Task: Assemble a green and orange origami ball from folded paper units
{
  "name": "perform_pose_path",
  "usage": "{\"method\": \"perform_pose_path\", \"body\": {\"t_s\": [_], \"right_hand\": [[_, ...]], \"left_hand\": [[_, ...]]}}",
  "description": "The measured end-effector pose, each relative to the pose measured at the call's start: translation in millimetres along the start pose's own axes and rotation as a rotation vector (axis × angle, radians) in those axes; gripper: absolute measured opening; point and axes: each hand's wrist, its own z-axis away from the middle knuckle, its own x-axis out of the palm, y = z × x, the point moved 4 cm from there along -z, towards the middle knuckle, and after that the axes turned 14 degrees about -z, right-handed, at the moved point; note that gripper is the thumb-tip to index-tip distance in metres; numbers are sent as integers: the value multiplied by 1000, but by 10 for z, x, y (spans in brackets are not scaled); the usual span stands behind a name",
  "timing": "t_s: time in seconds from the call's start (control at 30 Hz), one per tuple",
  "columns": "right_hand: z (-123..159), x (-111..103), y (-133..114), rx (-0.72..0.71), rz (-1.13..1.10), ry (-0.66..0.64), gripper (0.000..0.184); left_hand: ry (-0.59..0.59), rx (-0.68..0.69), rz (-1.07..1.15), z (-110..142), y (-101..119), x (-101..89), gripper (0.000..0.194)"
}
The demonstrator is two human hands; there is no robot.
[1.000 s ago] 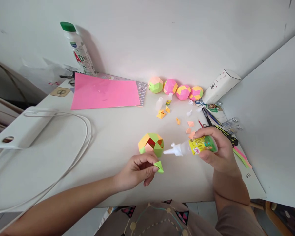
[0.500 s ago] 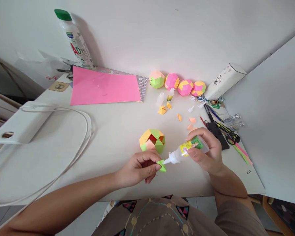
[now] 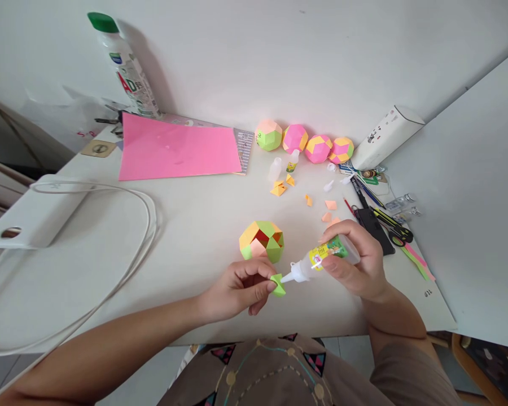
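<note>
Between thumb and fingers, my left hand (image 3: 241,290) pinches a small folded green paper piece (image 3: 279,286). My right hand (image 3: 359,262) is wrapped round a glue bottle (image 3: 317,262) with a yellow and green label, tilted so its white nozzle points down to the left. The nozzle tip is at the green piece; whether it touches or glue comes out, I cannot tell. Just beyond my left hand rests a partly open paper ball (image 3: 261,241) in green, yellow and peach. Loose folded pieces, orange (image 3: 278,188) and peach (image 3: 331,205), lie farther back.
Several finished paper balls (image 3: 295,138) line the wall. Pink paper sheets (image 3: 180,146) lie at back left, near a tall green-capped bottle (image 3: 131,76). A white cable (image 3: 150,217) loops from a power strip (image 3: 38,217) on the left. Scissors (image 3: 400,234) and pens (image 3: 370,193) lie right.
Both hands keep almost the same pose, with the nozzle still at the green piece. The whole view has shifted very slightly.
</note>
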Motion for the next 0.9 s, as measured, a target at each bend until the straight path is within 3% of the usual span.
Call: {"method": "perform_pose_path", "body": {"t_s": [0.63,0.9], "right_hand": [[17,15,-54,-75,88,-74,24],[24,41,-54,-108,119,-44,25]], "left_hand": [[3,-36,1,2,-8,4,23],[-4,-62,4,5,-11,13,25]]}}
